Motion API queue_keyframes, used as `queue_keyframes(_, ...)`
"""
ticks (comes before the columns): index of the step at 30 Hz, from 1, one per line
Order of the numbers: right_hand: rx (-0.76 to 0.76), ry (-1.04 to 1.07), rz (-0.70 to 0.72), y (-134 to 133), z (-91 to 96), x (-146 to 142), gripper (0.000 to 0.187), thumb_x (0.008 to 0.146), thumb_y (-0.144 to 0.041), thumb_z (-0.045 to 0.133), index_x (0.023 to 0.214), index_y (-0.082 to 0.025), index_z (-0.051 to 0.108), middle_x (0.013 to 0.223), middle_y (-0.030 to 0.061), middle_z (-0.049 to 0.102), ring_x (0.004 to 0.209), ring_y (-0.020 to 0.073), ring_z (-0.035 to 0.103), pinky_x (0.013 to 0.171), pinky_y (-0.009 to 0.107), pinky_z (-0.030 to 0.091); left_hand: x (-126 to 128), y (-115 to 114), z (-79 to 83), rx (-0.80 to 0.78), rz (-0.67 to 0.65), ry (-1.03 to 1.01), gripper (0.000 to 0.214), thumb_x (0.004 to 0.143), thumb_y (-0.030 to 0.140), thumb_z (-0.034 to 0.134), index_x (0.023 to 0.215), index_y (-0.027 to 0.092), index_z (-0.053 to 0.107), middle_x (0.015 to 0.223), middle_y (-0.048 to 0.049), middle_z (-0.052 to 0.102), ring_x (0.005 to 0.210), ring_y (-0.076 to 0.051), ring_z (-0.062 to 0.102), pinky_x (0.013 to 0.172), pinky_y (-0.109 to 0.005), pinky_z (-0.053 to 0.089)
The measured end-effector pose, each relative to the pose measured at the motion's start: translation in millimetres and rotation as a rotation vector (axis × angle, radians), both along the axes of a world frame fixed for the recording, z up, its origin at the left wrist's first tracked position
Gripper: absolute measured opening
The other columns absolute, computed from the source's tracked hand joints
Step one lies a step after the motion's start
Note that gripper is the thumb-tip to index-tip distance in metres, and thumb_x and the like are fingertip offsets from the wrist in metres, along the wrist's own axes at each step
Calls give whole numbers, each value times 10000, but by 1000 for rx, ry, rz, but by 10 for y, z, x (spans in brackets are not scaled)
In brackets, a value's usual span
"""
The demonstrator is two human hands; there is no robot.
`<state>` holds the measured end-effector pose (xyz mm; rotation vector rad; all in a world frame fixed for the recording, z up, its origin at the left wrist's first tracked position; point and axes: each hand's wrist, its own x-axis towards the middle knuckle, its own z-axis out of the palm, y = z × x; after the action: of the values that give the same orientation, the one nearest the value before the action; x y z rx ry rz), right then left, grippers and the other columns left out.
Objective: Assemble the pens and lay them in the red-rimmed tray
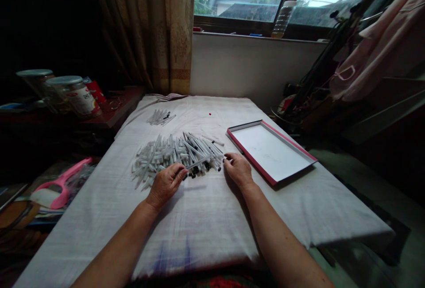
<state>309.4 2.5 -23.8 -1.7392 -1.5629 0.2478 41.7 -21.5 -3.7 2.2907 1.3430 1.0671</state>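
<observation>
My left hand (168, 182) pinches one end of a clear, slim pen (198, 163), which slants up to the right over the near side of a heap. That heap of pens (159, 157) has pale, see-through barrels, with black ends showing mostly along its right and near sides. At the heap's right end is my right hand (238, 169), its thumb and fingers drawn together. Something small and dark shows at those fingertips, too small to name. Farther back on the cloth lies a smaller group of pens (161, 117), some with black ends.
A shallow white tray with red edges (272, 182) rests on the cloth-covered table (212, 226), right of my right hand. A tiny red piece (210, 114) lies toward the back. Lidded jars (75, 95) stand on a side shelf at left. A plastic bottle (283, 20) is on the windowsill.
</observation>
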Motion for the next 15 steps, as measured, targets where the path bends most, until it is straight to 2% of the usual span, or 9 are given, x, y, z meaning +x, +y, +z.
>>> queue_keyframes(2, 64, 157, 53, -14, 46, -29, 198, 782, -285, 583, 864, -210, 746, 885, 81, 734, 767, 205, 633, 758, 344, 491, -5, 2, -14, -3, 5, 8, 431, 952, 536, 386, 830, 208, 639, 722, -32, 671, 651, -163, 633, 626, -263, 468)
queue_keyframes(4, 81, 405, 164, -30, 95, -93, 244, 794, -389, 592, 843, -205, 744, 816, 70, 731, 706, 188, 621, 698, 334, 502, -3, 3, -28, -3, 7, 14, 433, 951, 539, 387, 832, 211, 645, 734, -35, 681, 671, -168, 640, 637, -263, 472)
queue_keyframes(7, -13, 759, 343, -69, 163, -241, 342, 741, -497, 659, 861, -190, 748, 733, 46, 723, 567, 140, 574, 558, 290, 485, 7, -2, -37, 7, -7, 35, 422, 953, 525, 393, 837, 211, 650, 750, -36, 690, 684, -169, 647, 642, -262, 475)
queue_keyframes(9, -66, 882, 402, -95, 198, -326, 341, 687, -488, 718, 829, -180, 749, 694, 39, 717, 523, 121, 548, 510, 272, 464, 15, -8, -34, 17, -17, 57, 408, 957, 508, 397, 837, 210, 649, 742, -32, 688, 672, -165, 647, 631, -259, 471)
queue_keyframes(12, -56, 966, 339, -96, 227, -342, 290, 642, -442, 757, 733, -168, 724, 614, 21, 681, 478, 101, 515, 458, 244, 416, 14, -11, -29, 26, -16, 84, 395, 960, 495, 401, 835, 212, 647, 731, -26, 683, 657, -162, 645, 623, -256, 466)
queue_keyframes(15, 66, 1089, 84, -23, 228, -183, 298, 622, -440, 750, 727, -174, 667, 597, 1, 661, 438, 76, 485, 389, 199, 322, -21, 5, -29, 37, 21, 105, 381, 955, 491, 409, 841, 217, 648, 753, -33, 692, 677, -171, 651, 634, -261, 473)
